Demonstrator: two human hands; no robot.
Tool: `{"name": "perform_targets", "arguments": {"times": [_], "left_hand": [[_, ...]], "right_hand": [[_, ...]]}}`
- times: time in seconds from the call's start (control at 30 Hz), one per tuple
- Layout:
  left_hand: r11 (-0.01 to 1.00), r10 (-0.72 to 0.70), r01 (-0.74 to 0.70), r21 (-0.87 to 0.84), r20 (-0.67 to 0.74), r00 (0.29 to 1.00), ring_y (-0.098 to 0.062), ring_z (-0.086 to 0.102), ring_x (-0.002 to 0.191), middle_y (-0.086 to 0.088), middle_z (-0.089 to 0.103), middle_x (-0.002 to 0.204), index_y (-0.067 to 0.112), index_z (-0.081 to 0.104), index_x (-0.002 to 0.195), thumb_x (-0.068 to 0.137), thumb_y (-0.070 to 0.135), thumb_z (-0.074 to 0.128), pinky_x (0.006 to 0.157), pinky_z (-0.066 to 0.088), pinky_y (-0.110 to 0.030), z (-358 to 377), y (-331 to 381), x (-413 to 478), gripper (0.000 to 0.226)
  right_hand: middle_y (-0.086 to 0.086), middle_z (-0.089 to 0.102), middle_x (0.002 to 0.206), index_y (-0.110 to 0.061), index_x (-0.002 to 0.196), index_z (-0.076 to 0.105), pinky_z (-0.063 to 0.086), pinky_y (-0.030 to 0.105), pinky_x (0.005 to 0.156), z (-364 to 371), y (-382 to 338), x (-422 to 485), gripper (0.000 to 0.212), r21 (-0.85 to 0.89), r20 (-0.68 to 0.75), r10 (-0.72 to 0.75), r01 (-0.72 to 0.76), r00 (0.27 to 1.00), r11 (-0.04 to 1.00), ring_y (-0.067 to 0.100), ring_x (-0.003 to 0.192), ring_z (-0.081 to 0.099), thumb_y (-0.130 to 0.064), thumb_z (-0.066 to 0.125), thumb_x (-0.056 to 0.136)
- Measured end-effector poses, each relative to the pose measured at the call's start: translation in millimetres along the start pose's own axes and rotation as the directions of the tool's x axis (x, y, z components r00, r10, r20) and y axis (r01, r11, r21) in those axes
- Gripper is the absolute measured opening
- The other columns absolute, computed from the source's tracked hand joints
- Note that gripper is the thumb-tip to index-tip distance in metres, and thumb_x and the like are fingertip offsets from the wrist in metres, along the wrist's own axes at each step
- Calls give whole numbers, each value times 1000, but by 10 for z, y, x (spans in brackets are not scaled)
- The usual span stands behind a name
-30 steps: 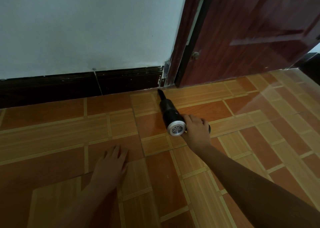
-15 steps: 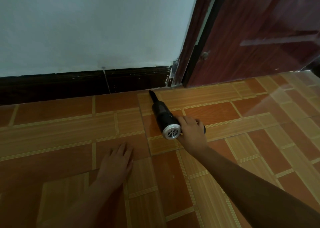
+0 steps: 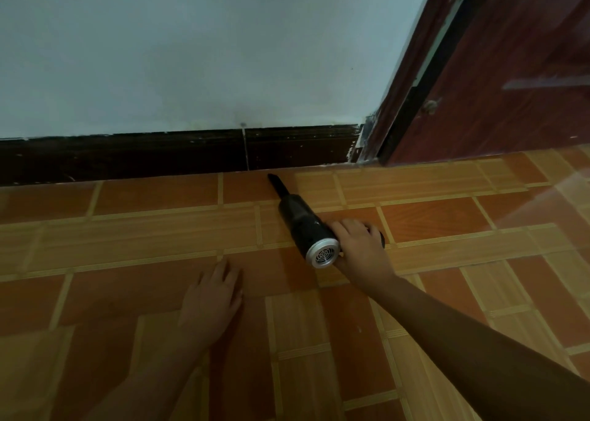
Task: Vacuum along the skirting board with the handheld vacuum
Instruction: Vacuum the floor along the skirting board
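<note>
A black handheld vacuum [image 3: 301, 221] with a silver vented rear cap lies low over the tiled floor. Its narrow nozzle tip points up-left, just short of the dark brown skirting board [image 3: 159, 157] that runs along the foot of the white wall. My right hand [image 3: 360, 251] grips the vacuum's handle, fingers curled round it. My left hand [image 3: 212, 299] rests flat on the floor tiles, fingers spread, below and left of the vacuum.
A red-brown wooden door [image 3: 510, 85] and its frame [image 3: 399, 101] stand at the right end of the skirting board. Orange and tan patterned tiles [image 3: 127, 229] cover the floor.
The vacuum's nozzle has moved leftward along the skirting board, away from the door frame. My left hand stays planted on the floor.
</note>
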State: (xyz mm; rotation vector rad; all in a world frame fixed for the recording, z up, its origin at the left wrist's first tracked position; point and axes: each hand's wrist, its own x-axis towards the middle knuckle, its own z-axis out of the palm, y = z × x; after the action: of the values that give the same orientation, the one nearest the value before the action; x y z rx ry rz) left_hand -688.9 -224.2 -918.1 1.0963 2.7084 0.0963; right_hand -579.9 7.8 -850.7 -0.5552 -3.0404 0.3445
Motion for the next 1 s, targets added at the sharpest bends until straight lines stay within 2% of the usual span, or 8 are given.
{"name": "perform_targets", "arguments": {"times": [0.13,0.27,0.4,0.77,1.0], "left_hand": [[998,-59,59,1,37,998,-22,35,136,-5,32,151,20,35,143,96,37,39,111,26,-39,-55,-117,-55,50],[996,-94,94,-4,54,994,-25,33,137,-9,34,150,17,40,141,95,35,45,112,25,-42,-105,-224,-112,49],[991,-131,132,-5,57,990,-24,29,139,-10,30,152,17,36,143,97,37,38,114,21,-40,-148,-321,-159,50],[981,-186,189,-36,64,980,-22,27,140,-6,26,154,19,27,146,99,38,31,112,26,-35,-231,-548,-255,50],[989,-137,129,67,136,981,-20,10,146,-7,11,158,22,6,150,100,44,20,118,10,-37,-113,-671,-295,56]], "right_hand": [[9,58,117,-11,123,52,25,45,104,11,-128,68,42,12,11,-19,19,1000,1000,27,116,49,-21,63,84],[6,56,121,-15,126,49,22,42,105,48,-234,136,44,27,11,-49,49,999,998,23,119,47,-23,62,85],[3,53,126,-17,130,45,18,39,108,68,-386,221,44,33,38,-72,71,997,997,20,124,43,-26,57,88],[1,50,130,-19,132,42,16,39,109,189,-779,450,45,63,88,-131,126,987,990,18,126,39,-25,55,89],[1,51,130,-20,132,42,12,39,111,222,-947,543,46,67,104,-159,153,982,986,18,127,39,-26,55,89]]}}
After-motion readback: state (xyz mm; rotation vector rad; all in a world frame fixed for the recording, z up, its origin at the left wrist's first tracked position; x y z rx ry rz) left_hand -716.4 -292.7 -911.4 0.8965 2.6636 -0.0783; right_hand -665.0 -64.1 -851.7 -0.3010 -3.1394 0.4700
